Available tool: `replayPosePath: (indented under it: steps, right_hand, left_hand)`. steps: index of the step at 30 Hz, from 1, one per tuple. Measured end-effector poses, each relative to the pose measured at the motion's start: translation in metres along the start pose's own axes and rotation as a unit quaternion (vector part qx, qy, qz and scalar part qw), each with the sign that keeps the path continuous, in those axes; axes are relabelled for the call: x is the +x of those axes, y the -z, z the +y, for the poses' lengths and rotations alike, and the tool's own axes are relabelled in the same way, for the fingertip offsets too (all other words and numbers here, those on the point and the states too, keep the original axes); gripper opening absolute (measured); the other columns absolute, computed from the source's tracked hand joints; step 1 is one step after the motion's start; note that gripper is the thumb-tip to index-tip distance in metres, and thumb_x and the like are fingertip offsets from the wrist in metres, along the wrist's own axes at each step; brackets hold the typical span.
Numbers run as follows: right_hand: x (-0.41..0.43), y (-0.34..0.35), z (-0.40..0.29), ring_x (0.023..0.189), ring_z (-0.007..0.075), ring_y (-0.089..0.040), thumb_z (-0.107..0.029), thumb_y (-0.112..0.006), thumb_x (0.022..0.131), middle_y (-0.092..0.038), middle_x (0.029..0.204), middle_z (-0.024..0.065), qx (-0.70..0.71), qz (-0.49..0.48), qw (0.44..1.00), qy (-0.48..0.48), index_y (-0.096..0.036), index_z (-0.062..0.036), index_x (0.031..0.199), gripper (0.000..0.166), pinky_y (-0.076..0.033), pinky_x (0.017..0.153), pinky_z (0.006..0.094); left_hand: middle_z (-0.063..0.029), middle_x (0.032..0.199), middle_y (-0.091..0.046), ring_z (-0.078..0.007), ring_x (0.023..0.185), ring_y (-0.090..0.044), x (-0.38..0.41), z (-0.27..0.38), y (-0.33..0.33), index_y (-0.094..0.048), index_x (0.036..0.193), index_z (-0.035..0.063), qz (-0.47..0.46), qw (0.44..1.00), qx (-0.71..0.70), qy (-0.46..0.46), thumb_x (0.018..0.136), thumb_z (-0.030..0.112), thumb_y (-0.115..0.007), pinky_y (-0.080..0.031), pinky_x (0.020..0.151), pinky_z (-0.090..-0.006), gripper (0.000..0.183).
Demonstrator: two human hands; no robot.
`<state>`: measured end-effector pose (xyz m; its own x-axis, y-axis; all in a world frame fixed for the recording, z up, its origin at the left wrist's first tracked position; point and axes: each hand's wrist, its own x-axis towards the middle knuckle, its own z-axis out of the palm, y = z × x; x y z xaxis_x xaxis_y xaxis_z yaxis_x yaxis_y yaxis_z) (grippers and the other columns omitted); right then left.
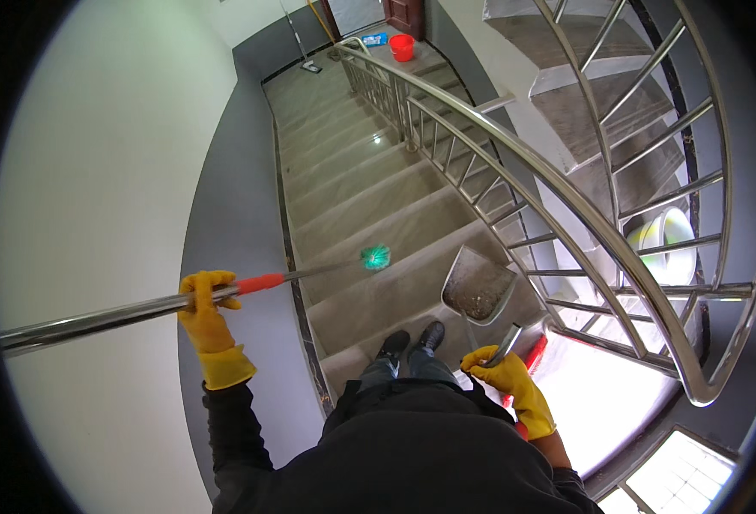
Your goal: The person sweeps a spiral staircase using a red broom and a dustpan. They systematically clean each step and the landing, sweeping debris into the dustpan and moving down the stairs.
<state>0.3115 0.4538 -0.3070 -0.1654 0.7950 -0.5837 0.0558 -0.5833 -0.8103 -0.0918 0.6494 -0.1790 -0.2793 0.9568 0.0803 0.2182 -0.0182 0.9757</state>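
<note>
My left hand (207, 308), in a yellow rubber glove, grips the metal pole of a long-handled brush at the left. The pole has a red section, and a round green bristle head (376, 257) is at its far end, over the stairs. My right hand (496, 369), in a matching glove, is closed around the handle of a long-handled dustpan. The dustpan's pan (478, 286), with grey dirt in it, lies on a step ahead of my feet. A broom with red bristles (536, 355) shows beside my right hand, partly hidden by the glove.
Stairs (378, 225) descend to a landing with a red bucket (401, 47), a blue package (374, 40) and a flat mop (311, 66). A stainless steel handrail (525, 154) curves along the right. Behind its bars stands a white bucket (680, 247). A grey-and-white wall rises on the left.
</note>
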Motion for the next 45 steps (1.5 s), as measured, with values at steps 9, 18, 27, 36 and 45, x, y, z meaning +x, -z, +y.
replayPosePath:
  steps: [9, 18, 27, 36, 45]
  right_hand:
    - [-0.008, 0.002, -0.003, 0.071, 0.0096, -0.060, -0.009, -0.066, 0.081, -0.067, 0.081, 0.0008, 0.003, 0.016, 1.000, -0.014, -0.068, -0.0047, 0.091, 0.011, -0.047, 0.063, 0.0244]
    - [0.006, 0.009, 0.022, 0.069, 0.0101, -0.059, -0.010, -0.067, 0.080, -0.067, 0.081, 0.0010, -0.007, -0.014, 1.000, -0.003, -0.069, -0.0065, 0.092, 0.013, -0.048, 0.062, 0.0247]
    - [0.008, 0.018, 0.012, 0.072, 0.0101, -0.060, -0.012, -0.066, 0.080, -0.067, 0.081, 0.0016, -0.001, -0.023, 0.999, -0.042, -0.068, -0.0059, 0.092, 0.014, -0.048, 0.064, 0.0250]
    - [0.030, 0.017, 0.042, 0.076, 0.0121, -0.061, -0.010, -0.071, 0.077, -0.067, 0.082, 0.0041, -0.016, -0.051, 0.998, -0.030, -0.069, -0.0025, 0.091, 0.016, -0.048, 0.070, 0.0259]
    - [0.021, 0.012, -0.015, 0.078, 0.0118, -0.065, -0.007, -0.069, 0.075, -0.070, 0.085, 0.0047, -0.091, -0.014, 0.995, -0.048, -0.070, -0.0030, 0.090, 0.015, -0.050, 0.073, 0.0241]
  left_hand:
    - [-0.0097, 0.083, -0.063, -0.0160, 0.079, -0.059, 0.025, 0.076, -0.012, -0.061, 0.091, -0.0015, 0.100, 0.972, 0.061, -0.205, 0.090, 0.014, -0.058, -0.044, 0.080, -0.0270, 0.016]
    - [0.0020, 0.056, -0.024, -0.0116, 0.055, -0.023, 0.047, 0.102, -0.036, -0.025, 0.060, 0.0138, 0.049, 0.942, -0.228, -0.240, 0.099, 0.028, -0.042, -0.026, 0.057, -0.0290, 0.045]
    - [-0.0030, 0.066, -0.033, -0.0165, 0.064, -0.037, 0.071, 0.123, -0.062, -0.038, 0.068, 0.0087, 0.114, 0.935, -0.189, -0.278, 0.096, 0.019, -0.045, -0.045, 0.087, -0.0388, 0.031]
    - [-0.0008, 0.063, -0.041, -0.0131, 0.059, -0.041, 0.096, 0.100, -0.023, -0.043, 0.072, 0.0096, 0.100, 0.948, -0.180, -0.245, 0.096, 0.027, -0.050, -0.041, 0.062, -0.0309, 0.030]
    - [0.0001, 0.073, -0.051, -0.0079, 0.059, -0.049, 0.172, 0.076, 0.054, -0.051, 0.105, 0.0077, 0.186, 0.975, 0.118, 0.014, 0.083, 0.031, -0.070, -0.039, 0.047, -0.0215, 0.037]
